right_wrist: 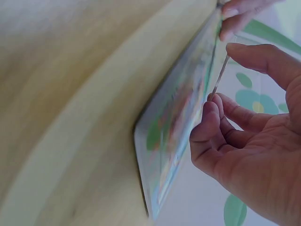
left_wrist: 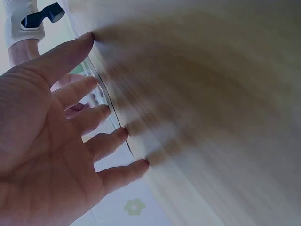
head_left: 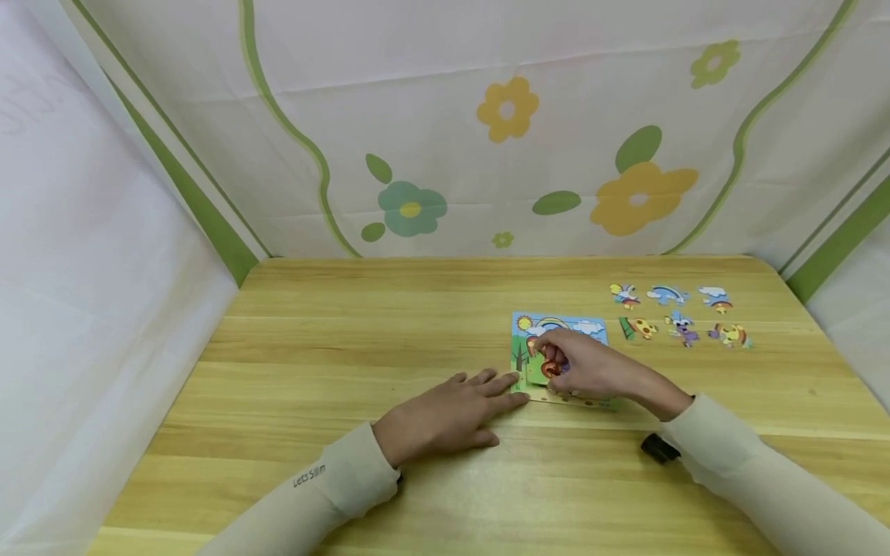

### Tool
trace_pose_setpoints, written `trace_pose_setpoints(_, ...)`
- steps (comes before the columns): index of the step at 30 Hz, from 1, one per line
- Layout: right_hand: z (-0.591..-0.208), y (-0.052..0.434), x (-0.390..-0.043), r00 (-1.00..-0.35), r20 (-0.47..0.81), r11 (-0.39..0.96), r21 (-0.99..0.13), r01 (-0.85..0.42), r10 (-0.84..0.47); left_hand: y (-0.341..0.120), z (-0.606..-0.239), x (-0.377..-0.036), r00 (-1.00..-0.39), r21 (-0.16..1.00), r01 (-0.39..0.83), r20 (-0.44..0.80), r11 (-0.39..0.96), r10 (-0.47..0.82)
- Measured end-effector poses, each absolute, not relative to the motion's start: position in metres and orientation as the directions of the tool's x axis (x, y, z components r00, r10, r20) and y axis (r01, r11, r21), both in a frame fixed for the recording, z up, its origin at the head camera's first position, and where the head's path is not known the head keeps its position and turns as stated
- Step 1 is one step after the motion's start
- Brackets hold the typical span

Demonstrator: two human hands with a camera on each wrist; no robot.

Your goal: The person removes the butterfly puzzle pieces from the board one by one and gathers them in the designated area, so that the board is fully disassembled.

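Note:
A colourful picture puzzle board (head_left: 559,323) lies flat on the wooden table, with a sun, rainbow and tree printed on it. Above its left part my right hand (head_left: 591,367) pinches a puzzle piece (head_left: 537,371), green with a red-brown figure. In the right wrist view the piece (right_wrist: 219,75) appears as a thin edge between thumb and fingers, just off the board (right_wrist: 174,117). My left hand (head_left: 455,413) rests with spread fingers, its fingertips at the board's left edge. The left wrist view shows the left palm (left_wrist: 61,136) and fingertips on the table. Part of the board is hidden under the right hand.
Several loose puzzle pieces lie in two rows at the back right, among them a rainbow piece (head_left: 669,295) and a purple-and-blue piece (head_left: 681,328). A black device (head_left: 659,448) is strapped at the right wrist. Patterned cloth (head_left: 445,139) stands behind the wooden table (head_left: 334,332).

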State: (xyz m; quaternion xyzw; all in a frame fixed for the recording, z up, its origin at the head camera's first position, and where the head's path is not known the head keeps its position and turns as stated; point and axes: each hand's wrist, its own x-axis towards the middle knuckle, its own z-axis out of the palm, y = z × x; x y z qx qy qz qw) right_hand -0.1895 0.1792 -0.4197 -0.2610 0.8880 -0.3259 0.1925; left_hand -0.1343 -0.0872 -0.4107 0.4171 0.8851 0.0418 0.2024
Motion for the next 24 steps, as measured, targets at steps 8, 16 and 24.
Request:
trace_pose_setpoints(8, -0.41, 0.213, -0.186, -0.838, -0.126, 0.676, -0.659, -0.329, -0.531, -0.086, -0.409, -0.134, -0.592, 0.304, 0.668, -0.336, 0.679, 0.733)
trace_pose_setpoints(16, -0.411, 0.247, -0.184, -0.879, -0.109, 0.73, -0.61, -0.309, -0.463, -0.088, -0.41, -0.132, -0.606, 0.343, 0.636, -0.334, 0.692, 0.722)
trace_pose_setpoints(24, -0.413, 0.28, -0.186, -0.897, -0.096, 0.759, -0.575, -0.304, -0.432, -0.087, -0.411, -0.131, -0.615, 0.346, 0.621, -0.342, 0.704, 0.711)
